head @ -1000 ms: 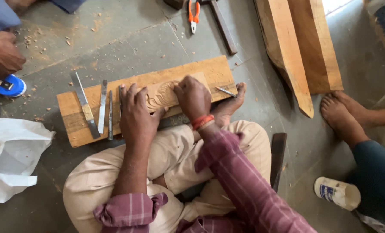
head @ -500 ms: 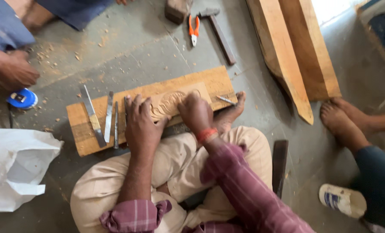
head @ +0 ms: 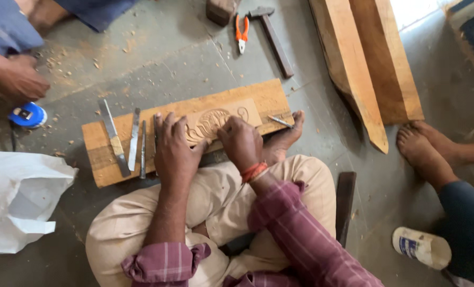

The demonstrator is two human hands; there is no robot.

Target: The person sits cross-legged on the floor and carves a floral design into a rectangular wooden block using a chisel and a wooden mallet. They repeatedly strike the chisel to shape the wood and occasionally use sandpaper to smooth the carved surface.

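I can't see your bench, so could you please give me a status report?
Left hand and right hand flat on pale carved wooden panel. Flat metal chisels beside left hand.

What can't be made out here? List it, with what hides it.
Head view only:
- Whatever the right hand holds: covered by its own fingers.
- Part of the carved panel: under both hands.
- Left hand palm contact with the board: hidden by the hand.
- Co-worker's hand grip: unclear.
- Plastic bag: cut by left edge.
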